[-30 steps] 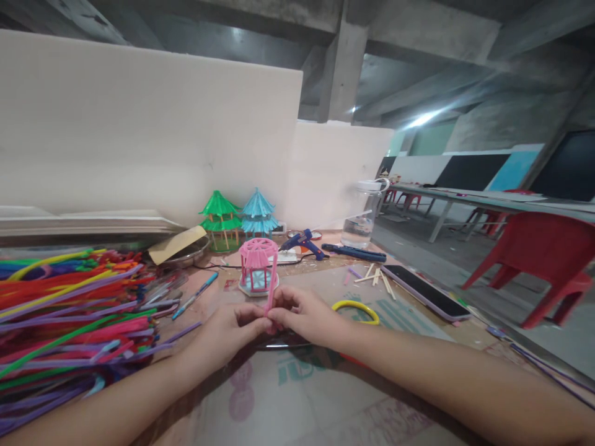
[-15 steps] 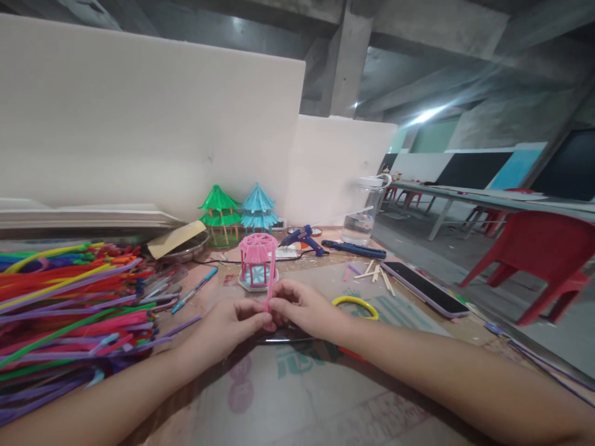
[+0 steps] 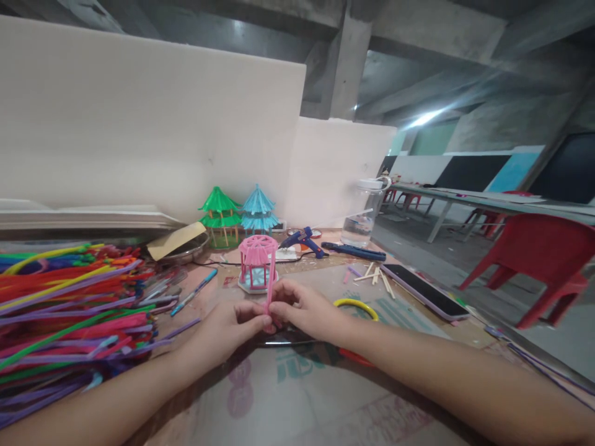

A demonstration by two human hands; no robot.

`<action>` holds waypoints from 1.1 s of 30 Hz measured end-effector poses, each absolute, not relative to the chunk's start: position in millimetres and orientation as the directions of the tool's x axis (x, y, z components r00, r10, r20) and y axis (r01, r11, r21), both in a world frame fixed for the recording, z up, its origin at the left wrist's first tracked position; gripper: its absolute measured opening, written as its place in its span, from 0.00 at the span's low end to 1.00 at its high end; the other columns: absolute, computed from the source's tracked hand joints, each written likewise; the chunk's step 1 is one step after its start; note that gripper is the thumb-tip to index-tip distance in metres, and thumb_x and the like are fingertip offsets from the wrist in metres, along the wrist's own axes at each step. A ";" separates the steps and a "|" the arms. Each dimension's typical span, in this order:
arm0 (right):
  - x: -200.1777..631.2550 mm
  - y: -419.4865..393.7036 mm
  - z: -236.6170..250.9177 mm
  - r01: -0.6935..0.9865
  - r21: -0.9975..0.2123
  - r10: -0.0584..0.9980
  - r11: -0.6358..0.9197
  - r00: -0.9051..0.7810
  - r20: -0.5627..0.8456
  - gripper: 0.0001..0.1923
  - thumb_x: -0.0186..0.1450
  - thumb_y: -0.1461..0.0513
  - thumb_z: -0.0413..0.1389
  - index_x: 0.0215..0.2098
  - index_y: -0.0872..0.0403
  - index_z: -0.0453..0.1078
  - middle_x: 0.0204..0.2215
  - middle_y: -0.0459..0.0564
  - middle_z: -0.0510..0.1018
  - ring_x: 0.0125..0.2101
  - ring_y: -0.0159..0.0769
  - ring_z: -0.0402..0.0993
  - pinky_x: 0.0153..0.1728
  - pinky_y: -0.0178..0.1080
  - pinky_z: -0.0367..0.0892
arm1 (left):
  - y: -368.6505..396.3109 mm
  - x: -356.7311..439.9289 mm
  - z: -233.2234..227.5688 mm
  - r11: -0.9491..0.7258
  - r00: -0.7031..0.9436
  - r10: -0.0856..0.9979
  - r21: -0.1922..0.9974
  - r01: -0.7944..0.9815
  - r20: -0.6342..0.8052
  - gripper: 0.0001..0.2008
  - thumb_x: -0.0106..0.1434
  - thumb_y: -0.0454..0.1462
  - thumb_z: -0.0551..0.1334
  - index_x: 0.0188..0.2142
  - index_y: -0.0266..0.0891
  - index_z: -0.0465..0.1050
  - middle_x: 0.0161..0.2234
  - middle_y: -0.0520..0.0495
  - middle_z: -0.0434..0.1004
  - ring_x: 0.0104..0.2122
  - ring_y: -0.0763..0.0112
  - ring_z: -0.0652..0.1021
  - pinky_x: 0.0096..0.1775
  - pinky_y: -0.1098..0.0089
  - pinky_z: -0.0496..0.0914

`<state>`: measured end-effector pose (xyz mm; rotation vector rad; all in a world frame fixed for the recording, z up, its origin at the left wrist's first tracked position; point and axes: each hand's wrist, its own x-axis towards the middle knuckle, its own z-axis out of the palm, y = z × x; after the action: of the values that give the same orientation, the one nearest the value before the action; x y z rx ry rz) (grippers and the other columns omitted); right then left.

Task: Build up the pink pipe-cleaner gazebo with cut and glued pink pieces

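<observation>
a heap of pipe cleaners [image 3: 69,310] covers the counter's [image 3: 302,396] left side. green [image 3: 218,214] and blue [image 3: 258,210] pagodas stand by the wall, a glue gun [image 3: 302,240] and jar [image 3: 362,214] to their right. a phone [image 3: 425,291] lies near a red chair [image 3: 539,260].

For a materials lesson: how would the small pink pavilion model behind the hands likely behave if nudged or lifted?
The pink pavilion model looks light: thin posts and an openwork roof. Its flat base suggests it would slide rather than roll. The slender posts would probably bend or snap if squeezed.

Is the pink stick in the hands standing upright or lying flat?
Upright. The pink stick rises vertically from where the left hand and right hand pinch its lower end, in front of the pink pavilion model.
</observation>
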<state>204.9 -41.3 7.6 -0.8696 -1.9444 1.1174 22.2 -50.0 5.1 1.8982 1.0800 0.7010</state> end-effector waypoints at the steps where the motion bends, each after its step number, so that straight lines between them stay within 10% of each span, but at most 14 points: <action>1: 207.2 -41.7 12.1 0.246 -0.867 0.811 0.433 -0.525 0.257 0.04 0.61 0.63 0.53 0.36 0.54 0.64 0.24 0.42 0.70 0.24 0.27 0.66 0.27 0.31 0.62 | -50.4 22.3 5.4 -0.292 0.470 0.880 0.859 0.420 0.070 0.13 0.58 0.44 0.59 0.30 0.38 0.78 0.30 0.50 0.81 0.31 0.67 0.77 0.34 0.72 0.69; 15: 282.9 -73.1 66.6 0.745 -0.163 0.734 0.647 -0.667 -0.132 0.19 0.55 0.66 0.56 0.45 0.48 0.68 0.39 0.49 0.72 0.35 0.37 0.70 0.28 0.34 0.57 | -54.8 25.3 6.3 -0.199 0.423 0.906 0.904 0.377 0.023 0.14 0.55 0.45 0.61 0.28 0.36 0.76 0.28 0.48 0.79 0.29 0.68 0.75 0.31 0.72 0.67; 21: 286.0 -70.6 60.8 0.699 -0.084 0.680 0.710 -0.711 -0.177 0.32 0.57 0.66 0.53 0.58 0.38 0.59 0.36 0.48 0.70 0.33 0.36 0.71 0.23 0.33 0.52 | -51.3 22.0 5.3 -0.212 0.425 0.904 0.904 0.371 0.037 0.16 0.56 0.47 0.61 0.31 0.35 0.78 0.27 0.48 0.78 0.26 0.71 0.73 0.28 0.74 0.64; 33: 279.4 -73.1 55.2 0.675 -0.179 0.643 0.715 -0.737 -0.209 0.23 0.52 0.64 0.57 0.47 0.52 0.63 0.42 0.50 0.67 0.35 0.36 0.68 0.30 0.33 0.59 | -45.9 20.7 9.5 -0.115 0.346 0.938 0.950 0.289 0.009 0.21 0.50 0.52 0.65 0.29 0.34 0.79 0.26 0.46 0.79 0.25 0.70 0.73 0.26 0.73 0.62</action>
<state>279.4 -73.1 55.2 -1.1705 -3.0307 0.4015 20.7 -45.9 9.5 1.6247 1.1246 0.8257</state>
